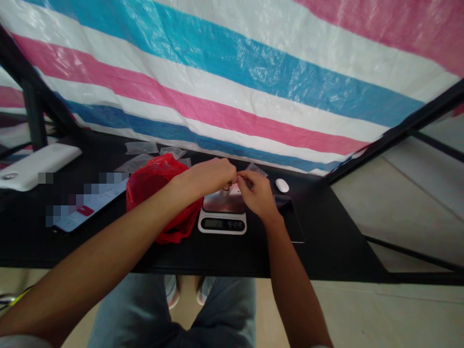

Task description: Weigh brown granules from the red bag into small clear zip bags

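Note:
My left hand point(219, 174) and my right hand point(256, 194) meet above a small kitchen scale point(222, 227). The fingers of both are closed in a pinch, fingertips almost touching, and what they hold is too small and hidden to name. The scale has a shiny metal plate, a white base and a dark display at its front. Something small and pale shows over the plate below my left fingers, but I cannot tell what it is. A crumpled red plastic bag point(145, 181) stands open beside the scale, partly behind my left forearm.
Several clear plastic bags point(141, 148) lie along the back of the black table point(333, 241). At right are a white computer mouse point(282, 185) and a dark flat tablet-like device point(290, 220). A laptop-like screen point(97, 205) and a white device point(39, 164) lie left. Striped sheeting point(217, 82) hangs behind.

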The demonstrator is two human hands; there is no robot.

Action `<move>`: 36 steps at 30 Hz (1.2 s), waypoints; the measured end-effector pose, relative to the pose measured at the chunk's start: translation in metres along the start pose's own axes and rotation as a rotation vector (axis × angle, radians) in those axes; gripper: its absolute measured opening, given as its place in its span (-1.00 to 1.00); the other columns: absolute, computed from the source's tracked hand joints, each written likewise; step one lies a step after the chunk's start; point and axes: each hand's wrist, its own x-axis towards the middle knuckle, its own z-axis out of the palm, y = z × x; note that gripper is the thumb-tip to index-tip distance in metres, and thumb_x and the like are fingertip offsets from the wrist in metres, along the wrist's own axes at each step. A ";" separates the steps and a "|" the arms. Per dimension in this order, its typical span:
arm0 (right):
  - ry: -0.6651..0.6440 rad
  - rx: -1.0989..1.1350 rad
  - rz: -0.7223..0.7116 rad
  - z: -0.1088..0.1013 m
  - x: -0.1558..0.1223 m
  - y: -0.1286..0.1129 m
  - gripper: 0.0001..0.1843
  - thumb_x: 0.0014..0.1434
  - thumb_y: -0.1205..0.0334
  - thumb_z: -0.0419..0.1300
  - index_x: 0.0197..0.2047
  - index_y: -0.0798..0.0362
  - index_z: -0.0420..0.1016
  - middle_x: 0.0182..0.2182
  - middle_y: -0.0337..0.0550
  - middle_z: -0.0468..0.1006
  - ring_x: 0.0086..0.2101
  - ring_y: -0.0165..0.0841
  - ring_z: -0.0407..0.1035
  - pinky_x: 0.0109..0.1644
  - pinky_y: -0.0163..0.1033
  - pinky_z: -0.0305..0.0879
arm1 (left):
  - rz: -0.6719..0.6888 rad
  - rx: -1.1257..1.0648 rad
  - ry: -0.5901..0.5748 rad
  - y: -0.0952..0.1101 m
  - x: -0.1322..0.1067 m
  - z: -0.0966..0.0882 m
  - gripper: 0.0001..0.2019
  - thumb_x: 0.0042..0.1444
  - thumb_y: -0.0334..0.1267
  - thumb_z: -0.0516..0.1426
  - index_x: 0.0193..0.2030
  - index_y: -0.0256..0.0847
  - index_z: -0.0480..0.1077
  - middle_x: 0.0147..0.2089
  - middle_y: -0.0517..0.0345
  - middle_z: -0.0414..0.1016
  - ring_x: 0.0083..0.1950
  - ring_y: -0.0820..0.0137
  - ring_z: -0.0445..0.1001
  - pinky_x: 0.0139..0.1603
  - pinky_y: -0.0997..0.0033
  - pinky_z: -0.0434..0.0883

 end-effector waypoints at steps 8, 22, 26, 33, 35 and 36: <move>-0.033 -0.015 0.018 -0.004 0.000 -0.005 -0.79 0.31 0.27 0.14 -0.18 -0.01 0.64 -0.23 -0.10 0.71 -0.21 -0.22 0.55 -0.03 -0.12 0.41 | 0.078 0.024 0.037 -0.009 0.003 0.014 -0.82 0.21 -0.41 0.22 -0.23 -0.13 0.69 -0.26 0.01 0.70 -0.14 0.19 0.68 -0.21 0.40 0.40; -0.203 -0.019 -0.011 -0.008 -0.003 0.005 -0.89 0.20 0.34 0.24 -0.25 0.05 0.62 -0.33 -0.13 0.66 -0.31 -0.28 0.50 -0.18 -0.19 0.34 | 0.111 -0.155 0.010 -0.017 0.000 0.005 -0.80 0.14 -0.46 0.25 -0.24 -0.13 0.70 -0.25 0.10 0.73 -0.19 0.27 0.65 -0.18 0.43 0.37; -0.273 -0.030 -0.004 -0.009 -0.005 0.004 -0.92 0.10 0.38 0.30 -0.30 0.04 0.59 -0.37 -0.17 0.63 -0.34 -0.30 0.46 -0.21 -0.22 0.31 | 0.105 -0.161 0.014 -0.019 -0.001 0.008 -0.82 0.14 -0.41 0.26 -0.20 -0.10 0.70 -0.23 0.11 0.73 -0.15 0.25 0.66 -0.20 0.42 0.35; -0.314 -0.029 -0.003 -0.008 -0.006 0.004 -0.85 0.09 0.45 0.28 -0.29 0.03 0.62 -0.32 -0.17 0.66 -0.31 -0.30 0.48 -0.18 -0.22 0.33 | 0.095 -0.242 0.070 -0.022 -0.003 0.011 -0.80 0.14 -0.39 0.29 -0.12 -0.10 0.68 -0.15 0.13 0.73 -0.11 0.29 0.65 -0.13 0.43 0.37; -0.312 -0.039 0.003 -0.008 -0.006 0.004 -0.83 0.08 0.46 0.26 -0.30 0.02 0.60 -0.34 -0.19 0.65 -0.32 -0.30 0.47 -0.19 -0.22 0.32 | 0.108 -0.273 0.078 -0.022 -0.002 0.012 -0.81 0.14 -0.41 0.28 -0.13 -0.14 0.66 -0.15 0.14 0.73 -0.12 0.32 0.65 -0.13 0.45 0.36; -0.311 -0.037 0.009 -0.008 -0.006 0.004 -0.82 0.07 0.47 0.25 -0.30 0.02 0.60 -0.35 -0.20 0.64 -0.33 -0.31 0.46 -0.20 -0.23 0.31 | 0.119 -0.300 0.087 -0.022 -0.001 0.014 -0.81 0.13 -0.43 0.28 -0.13 -0.16 0.65 -0.15 0.14 0.72 -0.12 0.34 0.65 -0.13 0.46 0.36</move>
